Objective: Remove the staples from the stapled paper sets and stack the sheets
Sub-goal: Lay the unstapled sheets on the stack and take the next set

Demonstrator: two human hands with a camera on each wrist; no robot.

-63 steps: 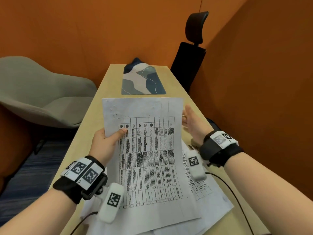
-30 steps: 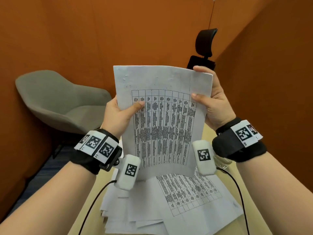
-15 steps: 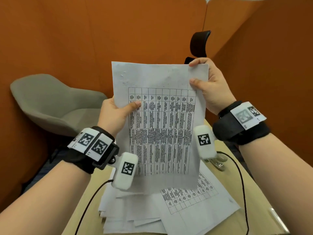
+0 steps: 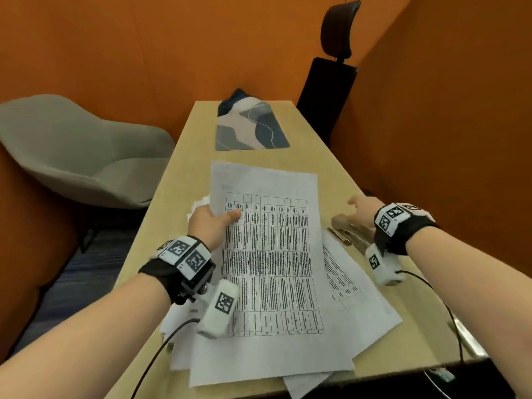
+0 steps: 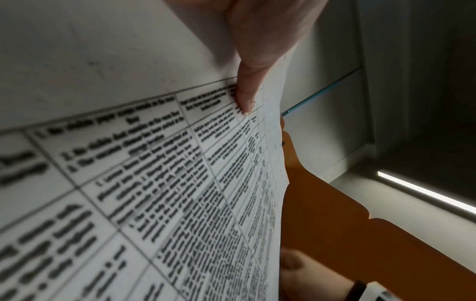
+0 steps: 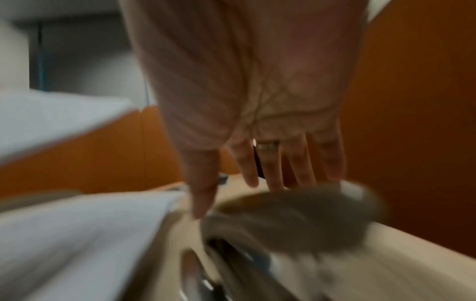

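My left hand (image 4: 211,223) pinches a printed paper set (image 4: 270,254) by its left edge, thumb on top over the table grid; the set lies low over a loose pile of sheets (image 4: 362,309) on the wooden table (image 4: 322,156). The left wrist view shows my thumb (image 5: 244,97) pressed on the set (image 5: 154,183). My right hand (image 4: 364,207) is off the paper, fingers straight, hovering over a grey stapler-like tool (image 4: 349,230) at the table's right side. In the right wrist view the fingers (image 6: 273,173) spread just above the blurred tool (image 6: 296,213). No staple is discernible.
A patterned mat (image 4: 250,128) lies at the table's far end. A grey armchair (image 4: 77,151) stands left, a black office chair (image 4: 331,82) behind right. Orange walls close in on the right. Cables (image 4: 449,312) trail from both wrists near the front edge.
The paper set came down from upright in front of me to lie over the pile. My right hand let go of its top corner and moved right over the tool.
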